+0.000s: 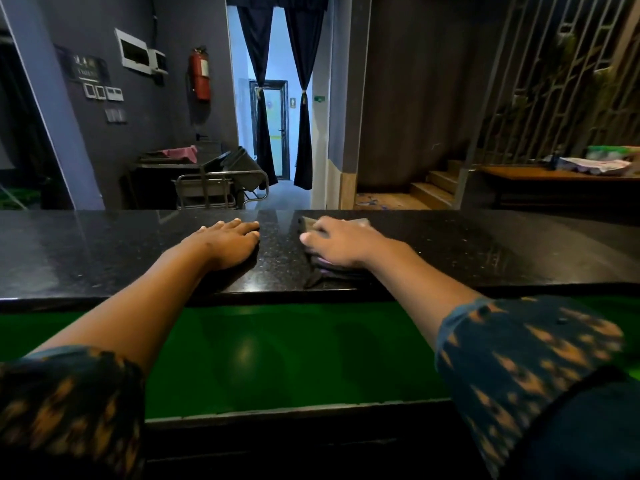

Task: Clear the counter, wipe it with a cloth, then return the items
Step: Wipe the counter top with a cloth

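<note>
Black speckled counter point(104, 251) across mid-frame, glossy, reflecting room. Green lower ledge point(294, 358) at 6 o'clock, just below counter edge. Left hand point(228, 242) flat on counter, palm down, fingers straight and together, holding nothing. Right hand point(341, 242) at 3 o'clock from left hand, pressing down on dark cloth point(325, 268), fingers spread over it; cloth bunched, poking out beyond fingertips and under wrist, near counter centre. Patterned sleeves point(526, 351) at 5 and 7 o'clock. Behind counter: doorway at 12 o'clock with tied dark curtains point(258, 98), red fire extinguisher point(200, 74) on grey wall at 11, metal cart point(221, 188) below it, wooden steps point(433, 188) at 2, wooden table point(554, 174) with cluttered items at 3, lattice screen point(554, 81) above.
</note>
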